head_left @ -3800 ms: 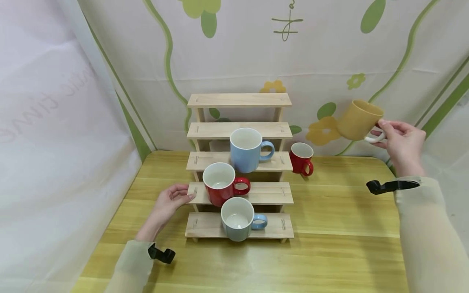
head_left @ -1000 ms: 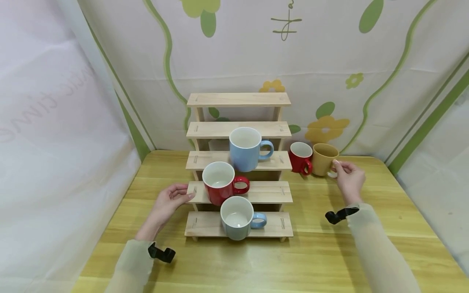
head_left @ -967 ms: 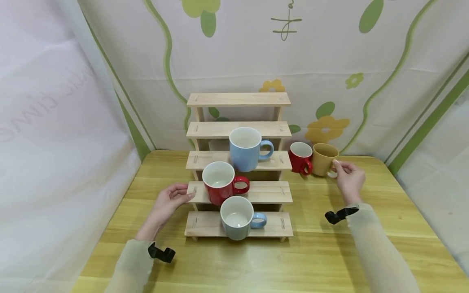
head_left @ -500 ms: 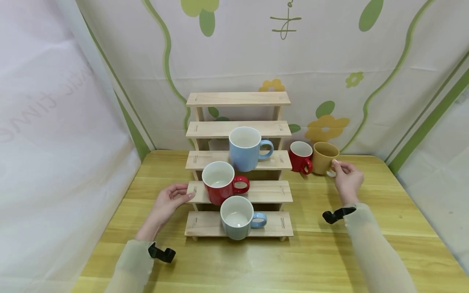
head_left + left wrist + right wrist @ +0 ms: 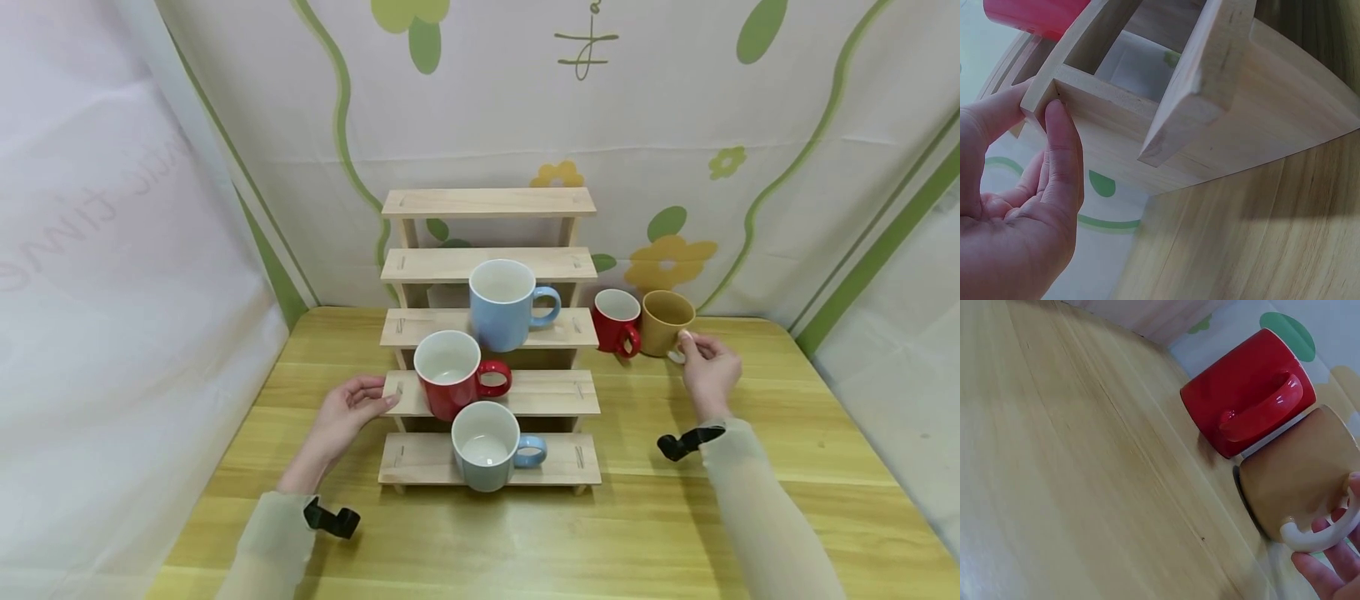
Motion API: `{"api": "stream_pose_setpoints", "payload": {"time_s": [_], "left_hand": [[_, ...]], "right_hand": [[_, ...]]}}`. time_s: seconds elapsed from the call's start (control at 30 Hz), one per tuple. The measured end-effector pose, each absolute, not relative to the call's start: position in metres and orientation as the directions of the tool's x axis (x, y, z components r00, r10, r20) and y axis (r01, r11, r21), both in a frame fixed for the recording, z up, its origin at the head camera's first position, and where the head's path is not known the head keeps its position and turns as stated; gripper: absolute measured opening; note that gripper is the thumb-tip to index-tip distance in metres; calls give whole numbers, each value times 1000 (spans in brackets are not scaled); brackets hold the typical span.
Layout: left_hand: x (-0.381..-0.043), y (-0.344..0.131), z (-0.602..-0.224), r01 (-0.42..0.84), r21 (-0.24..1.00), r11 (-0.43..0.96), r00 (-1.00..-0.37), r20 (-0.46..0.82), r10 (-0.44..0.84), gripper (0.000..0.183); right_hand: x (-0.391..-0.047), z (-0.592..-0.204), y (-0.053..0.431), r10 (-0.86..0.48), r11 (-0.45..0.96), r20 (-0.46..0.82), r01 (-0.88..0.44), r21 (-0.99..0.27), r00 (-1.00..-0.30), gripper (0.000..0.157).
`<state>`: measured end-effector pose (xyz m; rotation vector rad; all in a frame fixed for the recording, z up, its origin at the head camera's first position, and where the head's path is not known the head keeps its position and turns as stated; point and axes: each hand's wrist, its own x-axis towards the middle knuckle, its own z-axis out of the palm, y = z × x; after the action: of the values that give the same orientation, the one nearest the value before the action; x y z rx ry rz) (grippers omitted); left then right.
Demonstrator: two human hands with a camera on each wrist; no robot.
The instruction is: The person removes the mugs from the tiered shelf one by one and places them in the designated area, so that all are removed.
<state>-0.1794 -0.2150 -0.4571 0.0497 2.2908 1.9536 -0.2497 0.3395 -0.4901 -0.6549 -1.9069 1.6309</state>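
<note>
My left hand (image 5: 347, 417) pinches the left end of the second-lowest step of a wooden stepped display rack (image 5: 551, 393), thumb on top and fingers beneath, as the left wrist view shows. With my right hand (image 5: 711, 372) I hold the white handle (image 5: 1319, 539) of a mustard-yellow mug (image 5: 662, 332). This mug is upright at the table's back, right beside a small red mug (image 5: 606, 331). On the rack stand a grey mug with a blue handle (image 5: 480, 467) on the lowest step, a red mug (image 5: 450, 397) above it, and a light blue mug (image 5: 498, 325) on the middle step.
The two upper steps (image 5: 487, 202) of the rack bear nothing. Behind the wood-grain table (image 5: 675, 517) hangs a white cloth (image 5: 480, 108) printed with flowers and vines; more cloth closes in the left and right sides.
From raised at the right, the yellow mug has come down and left to beside the small red mug. Over the last second my right hand shifts slightly left. My left hand stays put.
</note>
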Motion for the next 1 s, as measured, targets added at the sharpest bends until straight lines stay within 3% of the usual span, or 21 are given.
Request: {"api": "stream_pose_setpoints", "payload": {"time_s": [0.47, 0.77, 1.0], "left_hand": [[-179, -214, -458, -50, 989, 142, -992, -66, 108, 44], [-179, -214, -458, -52, 990, 132, -991, -67, 113, 43], [-179, -213, -457, -51, 990, 134, -992, -65, 107, 42]], "right_hand": [[-248, -489, 332, 708, 124, 54, 49, -991, -704, 26], [-245, -485, 335, 682, 55, -15, 71, -996, -731, 55], [-241, -459, 339, 658, -43, -59, 41, -998, -751, 61]]}}
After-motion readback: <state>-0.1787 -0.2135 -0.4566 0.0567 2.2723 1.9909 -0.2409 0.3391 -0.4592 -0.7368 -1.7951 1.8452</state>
